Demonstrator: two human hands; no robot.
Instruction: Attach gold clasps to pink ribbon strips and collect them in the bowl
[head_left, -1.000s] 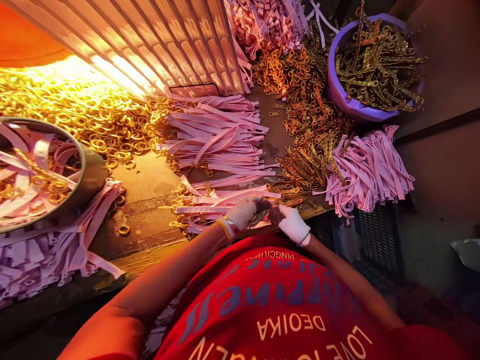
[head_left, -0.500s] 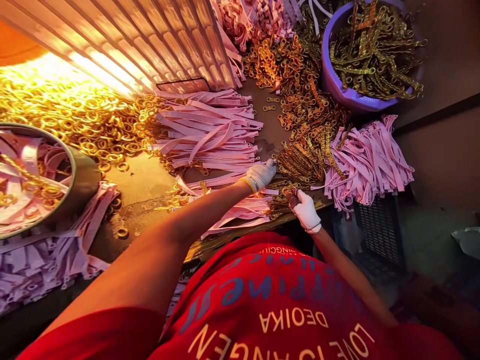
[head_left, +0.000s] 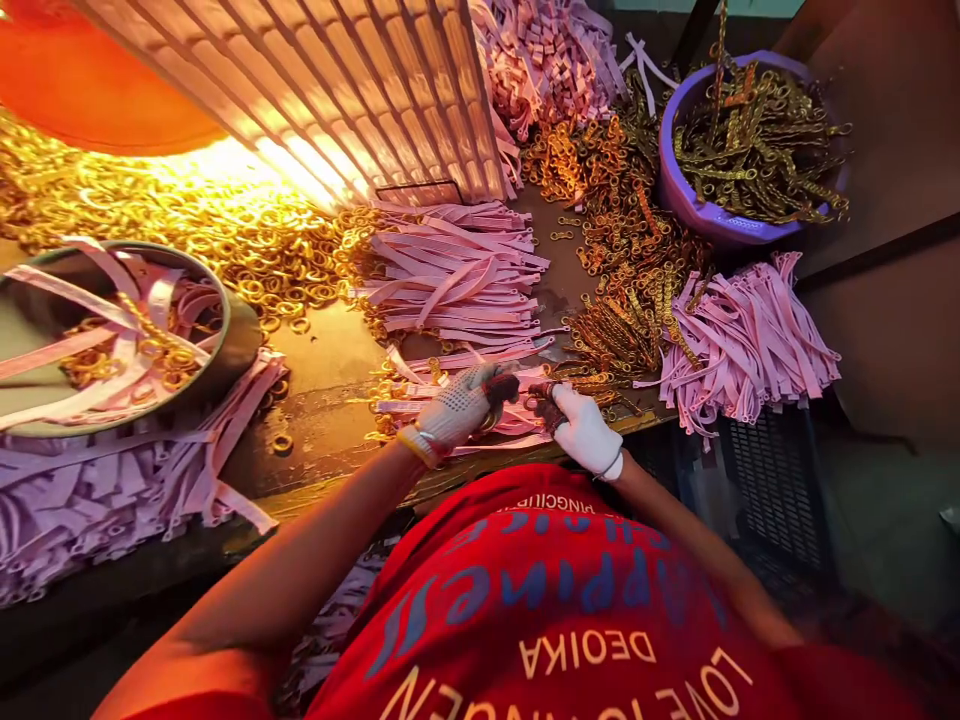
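My left hand [head_left: 456, 408], in a white dotted glove with dark fingertips, is closed over the pink straps near the table's front edge. Facing it, my right hand [head_left: 585, 430] wears a plain white glove with dark fingertips, its thumb and fingers pinched together. A small gap separates the fingertips, and whatever small pieces they hold are too hidden to name. Beneath and behind them lie pink straps [head_left: 465, 270] with gold rings at their left ends. Right of the hands is a fanned pile of short gold chains [head_left: 611, 335].
Gold rings [head_left: 300, 265] cover the left of the table [head_left: 322, 370] beside a ribbed panel [head_left: 390, 100]. A round metal container [head_left: 244, 325] holds ringed straps. A purple basin [head_left: 679, 150] of gold chains stands back right, behind a bundle of pink straps [head_left: 757, 330].
My left hand has drawn back from the gold chains, leftward and nearer to me. My right hand has shifted slightly left. The camera view has turned, bringing more of the metal container into sight.
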